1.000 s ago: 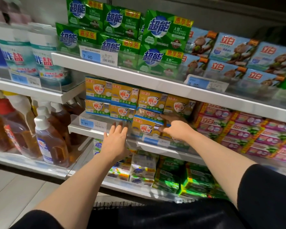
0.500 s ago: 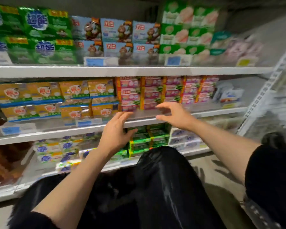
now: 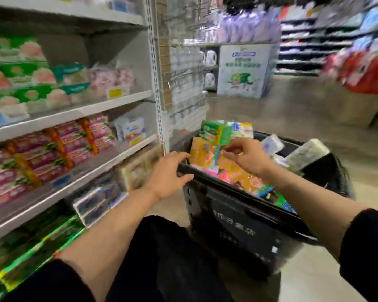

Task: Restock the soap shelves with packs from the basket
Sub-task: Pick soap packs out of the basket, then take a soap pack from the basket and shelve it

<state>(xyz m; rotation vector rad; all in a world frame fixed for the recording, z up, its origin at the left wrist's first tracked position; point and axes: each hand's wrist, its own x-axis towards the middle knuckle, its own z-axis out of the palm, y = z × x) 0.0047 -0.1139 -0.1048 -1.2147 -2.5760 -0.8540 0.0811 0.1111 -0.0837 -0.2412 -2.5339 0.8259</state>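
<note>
Soap packs (image 3: pixel 234 171) lying heaped inside the black basket (image 3: pixel 244 216), standing on the floor just right of the shelving and beyond a dark-clad knee (image 3: pixel 162 258). Reaching forward from black sleeves, both bare forearms. Left hand (image 3: pixel 168 175) hovering at the basket's near rim, fingers loosely spread and reaching toward an orange pack (image 3: pixel 202 152), holding nothing; contact with the rim too blurred to tell. Right hand (image 3: pixel 247 155) hanging over the heap, fingers curled, thumb and fingertips pinching around the edge of the orange pack and a green-and-blue one (image 3: pixel 225 132) above it; exactly which pack being gripped, cannot tell through the blur. White wrapped rolls (image 3: pixel 306 153) sticking up at the basket's far right side.

Running along the left, white shelves (image 3: pixel 79 115): green packs (image 3: pixel 37 245) lying on the lowest level, pink-and-red packs (image 3: pixel 59 149) stacked on the middle one with a small white-and-blue pack (image 3: pixel 132 128) beside them, pale green and peach packs (image 3: pixel 20 79) sitting above. Standing at the end of the shelving, a white perforated upright (image 3: pixel 155 73).

Farther off, blurred: a white display box with green print (image 3: pixel 242 70), dark shelving behind it, red goods (image 3: pixel 369 73) at the right.
</note>
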